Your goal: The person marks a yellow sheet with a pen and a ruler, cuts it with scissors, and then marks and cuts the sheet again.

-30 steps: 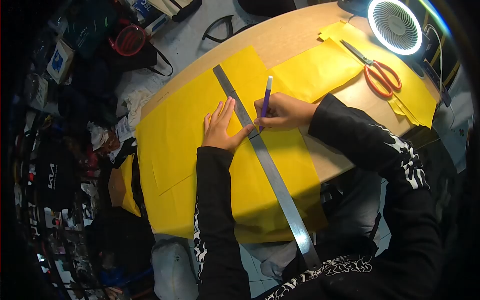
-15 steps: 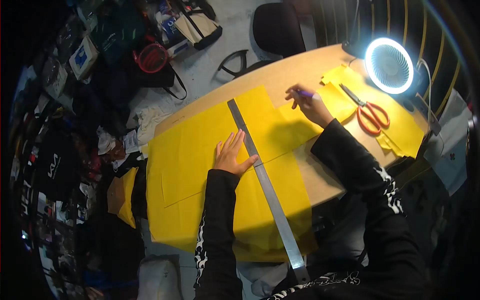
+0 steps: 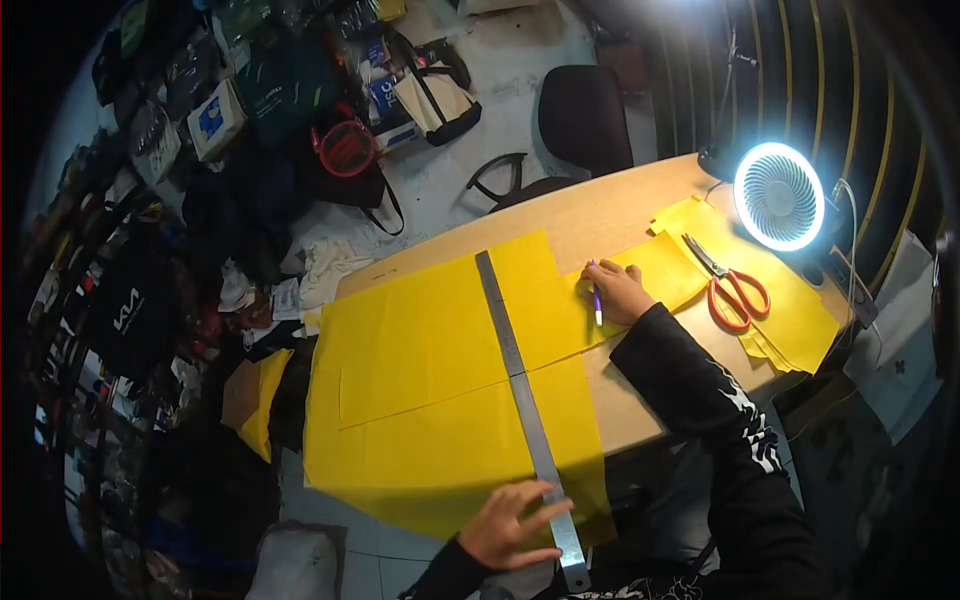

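A long metal ruler [image 3: 512, 360] lies across the large yellow sheet [image 3: 410, 350], its lower end reaching past the table's near edge. My left hand [image 3: 515, 522] is at that lower end, fingers apart, the fingertips over the ruler's edge. At the sheet's right side, my right hand [image 3: 618, 292] holds a purple pen [image 3: 597, 300] with its fingers closed round it, over a smaller yellow piece. Thin lines are visible on the large sheet.
Orange-handled scissors [image 3: 738, 298] rest on yellow pieces [image 3: 800, 320] at the right. A bright ring-shaped fan light [image 3: 780, 196] stands behind them. Beyond the wooden table [image 3: 560, 210] are a black chair [image 3: 585, 117], a red basket [image 3: 346, 148] and bags.
My left hand has slid from the ruler's middle down to its near end. My right hand has turned the pen downward and come closer to the sheet. The view has shifted.
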Action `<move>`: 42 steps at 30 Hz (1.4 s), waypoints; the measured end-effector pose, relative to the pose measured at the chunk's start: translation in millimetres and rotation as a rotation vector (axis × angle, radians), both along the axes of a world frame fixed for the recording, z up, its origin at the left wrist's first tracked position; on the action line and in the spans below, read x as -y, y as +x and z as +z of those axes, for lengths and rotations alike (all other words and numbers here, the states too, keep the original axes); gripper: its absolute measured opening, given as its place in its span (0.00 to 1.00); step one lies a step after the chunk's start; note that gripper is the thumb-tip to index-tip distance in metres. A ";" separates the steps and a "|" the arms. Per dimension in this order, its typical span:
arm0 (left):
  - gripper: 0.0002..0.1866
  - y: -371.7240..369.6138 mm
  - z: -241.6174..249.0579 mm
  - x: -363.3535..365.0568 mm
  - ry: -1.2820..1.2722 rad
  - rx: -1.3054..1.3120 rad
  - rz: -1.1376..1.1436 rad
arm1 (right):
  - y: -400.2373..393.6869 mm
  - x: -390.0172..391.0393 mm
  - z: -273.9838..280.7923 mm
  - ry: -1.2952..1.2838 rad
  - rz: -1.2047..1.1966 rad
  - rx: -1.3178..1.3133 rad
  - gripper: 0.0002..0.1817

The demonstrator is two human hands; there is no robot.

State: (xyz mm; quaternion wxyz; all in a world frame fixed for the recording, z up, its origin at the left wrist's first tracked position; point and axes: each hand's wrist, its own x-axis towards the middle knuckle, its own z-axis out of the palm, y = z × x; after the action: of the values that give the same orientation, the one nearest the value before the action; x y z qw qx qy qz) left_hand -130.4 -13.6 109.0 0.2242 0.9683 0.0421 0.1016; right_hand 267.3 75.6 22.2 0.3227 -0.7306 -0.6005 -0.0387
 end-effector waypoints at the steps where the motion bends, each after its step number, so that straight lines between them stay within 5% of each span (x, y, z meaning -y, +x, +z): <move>1: 0.34 -4.7 -3.4 4.0 0.101 -0.004 0.006 | -1.6 -0.7 -2.1 -0.001 -0.003 -0.004 0.17; 7: 0.39 -6.8 -25.6 13.1 0.369 -0.042 0.026 | 0.0 0.1 -3.1 -0.035 -0.002 0.014 0.17; 12: 0.16 27.8 -29.5 0.2 0.426 0.177 -0.026 | 0.4 1.2 -2.2 -0.003 0.024 -0.007 0.15; 17: 0.14 73.8 14.7 -26.0 0.552 0.390 0.034 | 12.9 6.5 7.9 0.055 0.016 -0.151 0.14; 23: 0.16 165.5 46.2 -89.1 0.608 0.573 0.081 | 41.4 12.0 19.1 0.392 -0.415 -0.373 0.14; 25: 0.17 203.4 43.7 -113.7 0.674 0.591 0.110 | 59.0 12.5 19.9 0.654 -0.540 -0.270 0.12; 27: 0.19 243.3 34.2 -138.4 0.655 0.570 0.166 | 60.8 31.4 44.5 0.823 -0.613 -0.452 0.10; 32: 0.15 333.7 -4.9 -184.7 0.812 0.390 0.353 | 83.8 43.3 48.9 1.106 -0.783 -0.335 0.08; 42: 0.09 438.5 -88.8 -235.7 0.927 0.245 0.671 | 69.5 41.3 62.0 1.079 -0.651 -0.376 0.09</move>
State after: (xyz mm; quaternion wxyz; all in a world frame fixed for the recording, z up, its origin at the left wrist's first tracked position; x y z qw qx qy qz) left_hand 308.1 222.2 20.2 -0.2639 0.8803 0.2712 0.2860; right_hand 336.8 34.3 84.2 0.7151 -0.6048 -0.1784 -0.3018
